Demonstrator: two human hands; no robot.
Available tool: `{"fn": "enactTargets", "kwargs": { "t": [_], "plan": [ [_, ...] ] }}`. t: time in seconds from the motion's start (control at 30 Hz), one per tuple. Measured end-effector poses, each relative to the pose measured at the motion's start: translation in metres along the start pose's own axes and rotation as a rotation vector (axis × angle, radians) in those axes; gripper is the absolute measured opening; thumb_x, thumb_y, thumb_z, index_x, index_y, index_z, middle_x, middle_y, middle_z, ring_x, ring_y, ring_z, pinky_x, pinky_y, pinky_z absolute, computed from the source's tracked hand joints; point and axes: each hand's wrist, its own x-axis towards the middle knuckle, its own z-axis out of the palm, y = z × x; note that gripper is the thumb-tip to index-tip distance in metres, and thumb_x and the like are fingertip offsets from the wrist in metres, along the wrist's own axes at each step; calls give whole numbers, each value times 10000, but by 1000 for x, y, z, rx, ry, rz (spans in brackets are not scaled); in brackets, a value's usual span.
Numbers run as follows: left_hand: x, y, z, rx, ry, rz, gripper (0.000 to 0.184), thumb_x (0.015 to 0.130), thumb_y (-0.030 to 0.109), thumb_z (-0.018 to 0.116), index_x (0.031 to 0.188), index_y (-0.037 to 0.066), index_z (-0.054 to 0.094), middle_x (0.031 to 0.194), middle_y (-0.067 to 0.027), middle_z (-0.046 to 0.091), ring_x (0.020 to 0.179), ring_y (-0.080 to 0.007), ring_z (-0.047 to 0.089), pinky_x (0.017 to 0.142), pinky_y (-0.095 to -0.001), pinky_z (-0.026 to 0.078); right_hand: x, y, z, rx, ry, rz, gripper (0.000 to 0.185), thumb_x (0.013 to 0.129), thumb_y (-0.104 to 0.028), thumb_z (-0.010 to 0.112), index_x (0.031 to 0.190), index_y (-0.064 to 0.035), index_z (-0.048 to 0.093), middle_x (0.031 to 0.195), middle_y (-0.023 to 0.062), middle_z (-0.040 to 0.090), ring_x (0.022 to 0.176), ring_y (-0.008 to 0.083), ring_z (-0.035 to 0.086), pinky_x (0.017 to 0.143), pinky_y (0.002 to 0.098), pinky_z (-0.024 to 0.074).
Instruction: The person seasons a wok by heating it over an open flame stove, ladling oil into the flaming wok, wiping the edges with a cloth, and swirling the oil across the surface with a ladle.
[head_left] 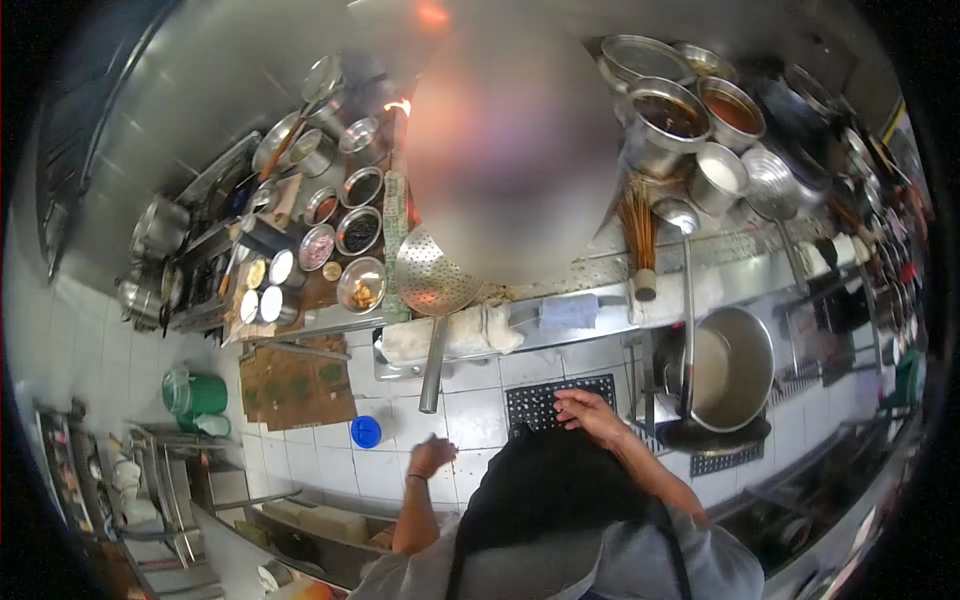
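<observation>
Above the tiled floor, to the left of the black apron (pixel 540 490), my left hand (pixel 432 457) hangs with its fingers loosely bent and nothing visible in it. My right hand (pixel 590 412) is in front of the apron, over a black perforated mat (pixel 530 395); its fingers are slightly apart and hold nothing. A perforated metal strainer (pixel 436 280) lies at the counter edge, its handle pointing down toward the space between my hands. White cloths (pixel 450 335) and a blue cloth (pixel 568 312) lie along that edge. A large blurred round area hides the middle of the cooking station.
Bowls of ingredients (pixel 360 230) and containers stand at left, with a flame (pixel 398 105) behind. At right are pots of liquid (pixel 668 118), a bamboo brush (pixel 640 240), a ladle (pixel 688 300) and a large pot (pixel 735 370). Cardboard (pixel 295 385) and a blue-lidded container (pixel 366 432) are lower left.
</observation>
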Motion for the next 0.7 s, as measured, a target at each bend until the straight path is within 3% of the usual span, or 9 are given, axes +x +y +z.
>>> {"fn": "enactTargets", "kwargs": {
  "t": [0.03, 0.07, 0.17, 0.23, 0.37, 0.4, 0.53, 0.6, 0.7],
  "plan": [
    [-16, 53, 35, 215, 78, 87, 560, 1032, 456, 375, 1130, -68, 545, 1102, -194, 664, 1048, -291, 639, 877, -455, 545, 5, -7, -8, -49, -20, -12, 325, 999, -213, 557, 1293, -77, 578, 1125, 62, 640, 957, 148, 624, 796, 289, 524],
    [-23, 107, 74, -391, 109, -10, 643, 1018, 534, 341, 1107, -58, 572, 1057, -201, 683, 991, -338, 665, 890, -453, 549, 8, -14, -16, -75, -57, -19, 331, 1000, -214, 554, 1297, -71, 574, 1131, 68, 639, 956, 151, 626, 796, 290, 525],
    [-30, 211, 137, -197, 141, -7, 781, 1002, 607, 278, 1231, -104, 506, 1077, -243, 653, 950, -348, 683, 936, -441, 532, 23, -36, -37, -150, -171, -32, 348, 1001, -214, 547, 1310, -53, 562, 1150, 86, 638, 954, 159, 635, 796, 293, 526],
    [-18, 245, 161, -113, 95, -13, 668, 1022, 538, 335, 1274, -63, 482, 1041, -223, 656, 915, -335, 689, 887, -454, 558, 30, -49, -44, -185, -178, -1, 367, 998, -217, 552, 1318, -38, 551, 1148, 92, 641, 947, 157, 634, 779, 288, 523],
    [37, 251, 159, -58, 35, -179, 445, 1002, 405, 500, 1140, -17, 538, 981, -159, 661, 804, -271, 697, 723, -404, 607, 44, -76, -44, -269, -170, -29, 372, 996, -213, 554, 1320, -32, 546, 1132, 82, 645, 919, 141, 623, 751, 270, 519],
    [34, 266, 184, -121, 87, -207, 303, 953, 302, 602, 1052, 18, 561, 839, -97, 637, 665, -215, 660, 600, -358, 582, 49, -78, -43, -306, -164, -52, 370, 998, -217, 551, 1318, -32, 547, 1135, 88, 645, 917, 147, 626, 766, 269, 519],
    [50, 252, 186, -76, 134, -19, 121, 824, 64, 652, 863, 62, 538, 620, -32, 508, 451, -146, 507, 407, -304, 432, 54, -85, -24, -356, -95, -71, 330, 990, -193, 571, 1278, -33, 582, 1011, 49, 642, 749, 103, 587, 663, 238, 505],
    [31, 263, 194, -64, 205, 74, 131, 825, 65, 656, 854, 55, 529, 619, -37, 512, 432, -146, 499, 389, -300, 427, 53, -98, -11, -391, -76, -132, 279, 978, -193, 596, 1206, -38, 640, 885, 13, 623, 655, 62, 530, 577, 225, 470],
    [10, 270, 182, -33, 399, 243, 167, 825, 60, 665, 872, 47, 505, 604, -36, 506, 402, -137, 483, 346, -296, 405, 67, -121, 7, -571, -55, -175, 272, 973, -216, 608, 1178, -45, 663, 839, -4, 629, 675, 39, 526, 576, 218, 457]
  ]
}}
